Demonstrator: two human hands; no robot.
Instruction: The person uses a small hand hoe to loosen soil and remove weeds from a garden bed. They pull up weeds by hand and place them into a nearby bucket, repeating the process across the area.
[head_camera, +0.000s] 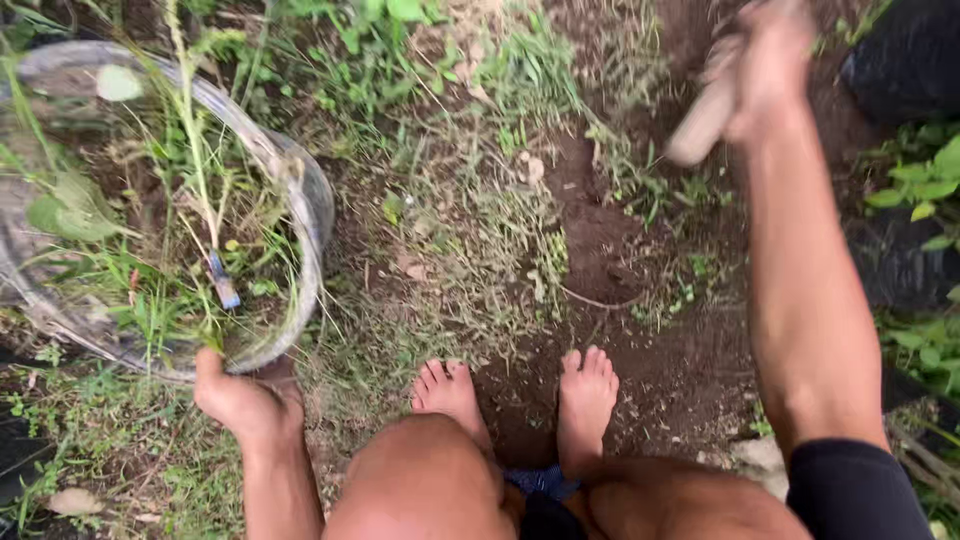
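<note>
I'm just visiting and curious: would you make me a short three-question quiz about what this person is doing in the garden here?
1. True or false: the left hand grips the rim of a round basin filled with pulled weeds.
2. What does the raised right hand hold?
A. a glass bottle
B. a pale wooden handle, blurred
C. a coiled rope
3. Fill in: the person squats with ____ feet on the dark soil.

Key:
1. True.
2. B; the end of the tool is out of view.
3. bare.
</note>
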